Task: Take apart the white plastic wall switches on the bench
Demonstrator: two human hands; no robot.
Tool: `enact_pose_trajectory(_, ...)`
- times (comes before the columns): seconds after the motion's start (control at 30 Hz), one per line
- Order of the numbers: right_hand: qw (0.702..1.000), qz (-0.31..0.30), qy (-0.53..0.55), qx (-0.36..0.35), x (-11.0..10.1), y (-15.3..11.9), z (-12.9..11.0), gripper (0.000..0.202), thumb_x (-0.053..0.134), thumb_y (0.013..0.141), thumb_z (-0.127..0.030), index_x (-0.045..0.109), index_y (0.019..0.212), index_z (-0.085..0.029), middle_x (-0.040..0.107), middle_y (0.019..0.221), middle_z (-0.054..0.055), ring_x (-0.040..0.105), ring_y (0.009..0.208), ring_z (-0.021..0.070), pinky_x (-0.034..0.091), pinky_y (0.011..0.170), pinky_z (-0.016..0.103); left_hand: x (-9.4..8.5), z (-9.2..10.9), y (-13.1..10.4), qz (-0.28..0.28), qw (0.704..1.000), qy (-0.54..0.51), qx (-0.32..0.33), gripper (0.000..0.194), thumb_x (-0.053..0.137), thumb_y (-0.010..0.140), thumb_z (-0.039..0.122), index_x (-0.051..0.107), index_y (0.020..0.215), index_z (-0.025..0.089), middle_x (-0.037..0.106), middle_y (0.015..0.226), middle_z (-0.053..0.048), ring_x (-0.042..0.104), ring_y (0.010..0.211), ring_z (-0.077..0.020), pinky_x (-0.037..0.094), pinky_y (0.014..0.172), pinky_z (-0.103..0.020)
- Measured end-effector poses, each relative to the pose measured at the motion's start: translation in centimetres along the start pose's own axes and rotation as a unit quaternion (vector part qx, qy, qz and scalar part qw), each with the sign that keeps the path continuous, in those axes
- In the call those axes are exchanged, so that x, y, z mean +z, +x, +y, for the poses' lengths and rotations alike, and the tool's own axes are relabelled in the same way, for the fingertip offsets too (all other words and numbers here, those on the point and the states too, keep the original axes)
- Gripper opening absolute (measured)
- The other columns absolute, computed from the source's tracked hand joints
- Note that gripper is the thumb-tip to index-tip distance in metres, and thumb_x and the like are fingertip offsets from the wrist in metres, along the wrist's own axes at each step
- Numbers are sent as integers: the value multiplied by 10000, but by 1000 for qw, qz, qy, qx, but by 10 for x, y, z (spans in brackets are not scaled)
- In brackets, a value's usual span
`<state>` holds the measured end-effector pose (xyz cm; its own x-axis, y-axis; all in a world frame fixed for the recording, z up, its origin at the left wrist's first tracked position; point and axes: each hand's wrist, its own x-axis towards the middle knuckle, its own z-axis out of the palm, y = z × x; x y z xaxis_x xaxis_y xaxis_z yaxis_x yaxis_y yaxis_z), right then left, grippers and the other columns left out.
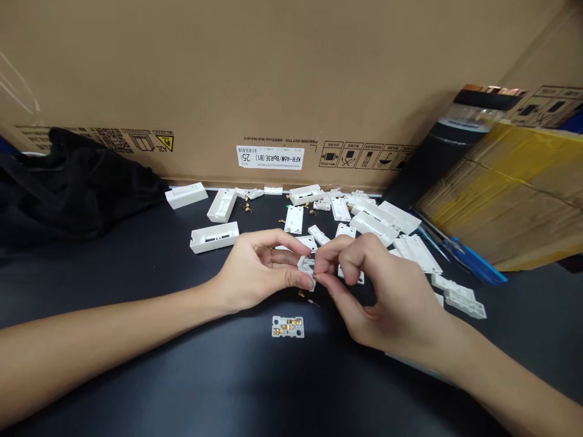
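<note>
Between the thumb and fingers of my left hand (264,270) is a small white plastic part (305,266) with a notched shape, held above the dark table. The fingertips of my right hand (371,279) pinch together right at the part's right edge; what they hold, if anything, is too small to make out. Below the hands lies a white base plate (288,334) with brass contacts set in it. Just beneath the held part are a small brass piece (301,294) and a thin pale pin-like piece (313,303).
White plastic housings (214,237) and flat plates (294,220) are strewn along the back, with loose brass pieces (247,207). A black cloth bag (68,188) lies left. At right are a dark bottle (437,145), a taped cardboard box (523,194) and a blue-handled tool (483,264). A large carton (204,79) stands behind.
</note>
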<state>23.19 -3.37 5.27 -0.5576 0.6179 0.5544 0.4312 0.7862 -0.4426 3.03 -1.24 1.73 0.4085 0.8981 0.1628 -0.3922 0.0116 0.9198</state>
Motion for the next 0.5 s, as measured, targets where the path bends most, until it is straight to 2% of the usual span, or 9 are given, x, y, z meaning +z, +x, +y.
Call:
enact_pose_trajectory(0.17,999,23,26,-2,2,0,3,303,581,870,-16,374,893,-236,625,896,-4,639,826,95,476,660,198,-2,-2,1,19,1000,-8,-8,316,912,625,82,711,864,132,758,775,4,759,695,-128,639,654,-162)
enact_pose_trajectory(0.33,999,-1,31,-43,-10,4,5,261,625,830,5,529,958,-202,650,892,21,633,822,125,517,728,256,-4,-4,2,23,1000,-4,-17,345,929,615,116,719,889,128,754,758,-1,757,696,-131,640,668,-169)
enact_pose_trajectory(0.5,998,-15,25,-64,-16,7,7,248,617,821,21,581,956,-185,643,880,39,624,841,150,521,739,292,-4,-4,2,2,1000,-3,-20,328,916,649,124,730,918,141,759,768,-4,761,720,-135,644,702,-187)
